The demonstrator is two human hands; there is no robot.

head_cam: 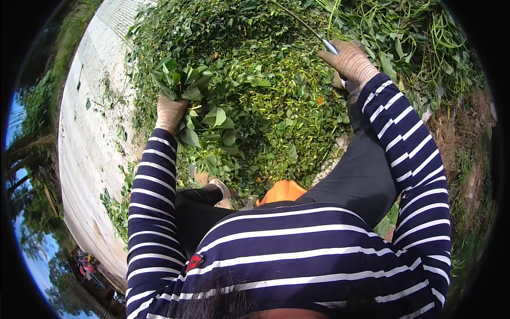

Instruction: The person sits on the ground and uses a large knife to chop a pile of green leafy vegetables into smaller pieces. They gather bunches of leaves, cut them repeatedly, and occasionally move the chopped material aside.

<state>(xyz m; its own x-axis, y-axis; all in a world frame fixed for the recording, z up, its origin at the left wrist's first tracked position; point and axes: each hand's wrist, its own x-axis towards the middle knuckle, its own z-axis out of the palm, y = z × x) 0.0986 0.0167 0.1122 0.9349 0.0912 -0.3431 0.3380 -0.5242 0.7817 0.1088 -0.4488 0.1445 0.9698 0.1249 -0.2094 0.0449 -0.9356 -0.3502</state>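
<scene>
My gloved left hand (172, 113) is closed around a bunch of leafy green stems (185, 81), with leaves spilling out above and to the right of the fist. In my gloved right hand (350, 60) is a long-bladed knife (303, 24); its metal handle end shows at the fingers and the thin blade points to the upper left. Between and below both hands spreads a thick heap of chopped leaves and stems (275, 115). Uncut long-stemmed vines (406, 44) lie in a pile just beyond my right hand.
An orange plastic seat (283, 192) shows between my legs. Pale concrete ground (95, 131) with scattered leaves runs along the left. Dry soil and weeds (464, 159) lie on the right. A red motorcycle-like object (85, 268) stands far off at lower left.
</scene>
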